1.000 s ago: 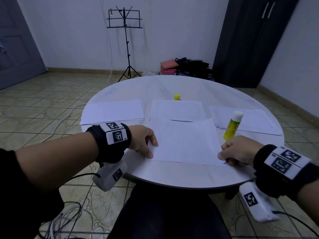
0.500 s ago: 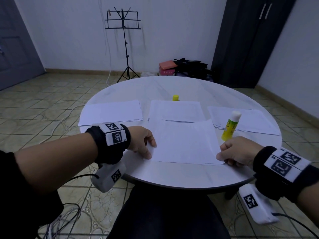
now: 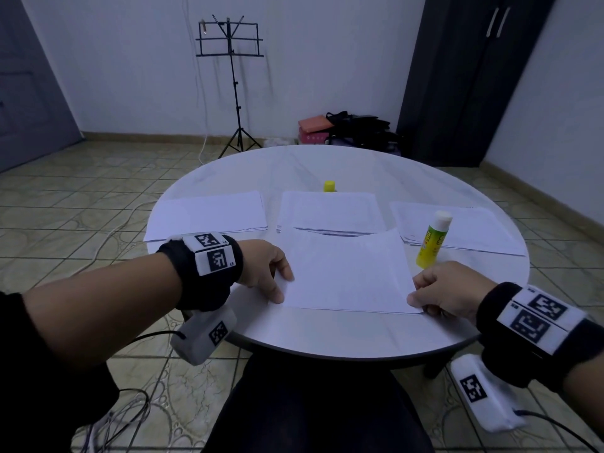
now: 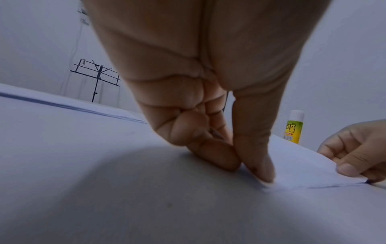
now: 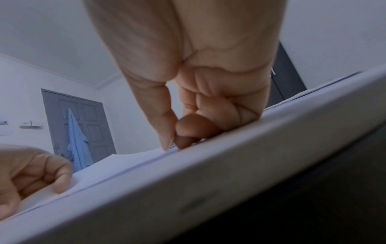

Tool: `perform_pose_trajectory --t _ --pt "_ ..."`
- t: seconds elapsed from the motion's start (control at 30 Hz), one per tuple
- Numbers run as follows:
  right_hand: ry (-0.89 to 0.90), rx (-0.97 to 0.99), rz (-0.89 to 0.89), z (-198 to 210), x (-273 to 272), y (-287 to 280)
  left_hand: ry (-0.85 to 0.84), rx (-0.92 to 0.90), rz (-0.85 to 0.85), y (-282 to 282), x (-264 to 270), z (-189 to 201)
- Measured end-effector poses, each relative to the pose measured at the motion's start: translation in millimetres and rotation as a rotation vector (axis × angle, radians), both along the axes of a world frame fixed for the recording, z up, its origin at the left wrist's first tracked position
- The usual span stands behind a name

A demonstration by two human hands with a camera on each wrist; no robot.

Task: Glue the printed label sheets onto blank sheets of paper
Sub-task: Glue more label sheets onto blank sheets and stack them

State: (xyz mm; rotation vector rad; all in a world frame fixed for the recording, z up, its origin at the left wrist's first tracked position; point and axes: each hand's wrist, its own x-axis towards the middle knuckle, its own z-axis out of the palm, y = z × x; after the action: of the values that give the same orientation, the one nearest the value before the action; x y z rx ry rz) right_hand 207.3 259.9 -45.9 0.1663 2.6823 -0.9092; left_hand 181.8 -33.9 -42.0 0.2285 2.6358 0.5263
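Paper sheet (image 3: 346, 273) lay flat near the front edge of the round white table (image 3: 327, 335), at its middle, held at both near corners. Left hand (image 3: 264, 269) pinched the sheet's near left corner, thumb on top and curled fingers (image 4: 213, 156) beneath or beside the edge; the left wrist view showed thumb and forefinger tips pressed together at the paper's margin. Right hand (image 3: 441, 291) pinched the near right corner in the same manner, its fingers curled and its thumb (image 5: 165, 132) meeting a fingertip at the sheet's edge. Whether the held sheet was one layer or two could not be told, though a dark line ran along its near edge.

Glue stick (image 3: 433, 240), yellow-green with a white cap, stood upright just beyond the right hand, beside the sheet's right edge. Three stacks of paper lay across the table's middle: left stack (image 3: 209, 214) toward the left edge, middle stack (image 3: 330, 210) partly overlapped by the held sheet's far edge, right stack (image 3: 467, 227) toward the right edge. Small yellow cap (image 3: 329, 186) stood behind the middle stack. Music stand (image 3: 230, 83) stood on the tiled floor beyond the table.
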Motion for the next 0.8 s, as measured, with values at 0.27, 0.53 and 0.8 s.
perform_pose_trajectory --t 0.27,0.53,0.8 --pt "0.007 0.023 0.013 0.2 0.8 -0.8 0.0 -0.004 0.001 0.0 -0.4 -0.3" --pt "0.016 0.059 0.017 0.2 0.9 -2.0 0.006 -0.015 0.001 0.4 -1.2 -1.4" --pt "0.064 0.096 0.057 2.3 -0.1 -0.4 -0.02 -0.104 -0.024 1.3 -4.9 -0.5"
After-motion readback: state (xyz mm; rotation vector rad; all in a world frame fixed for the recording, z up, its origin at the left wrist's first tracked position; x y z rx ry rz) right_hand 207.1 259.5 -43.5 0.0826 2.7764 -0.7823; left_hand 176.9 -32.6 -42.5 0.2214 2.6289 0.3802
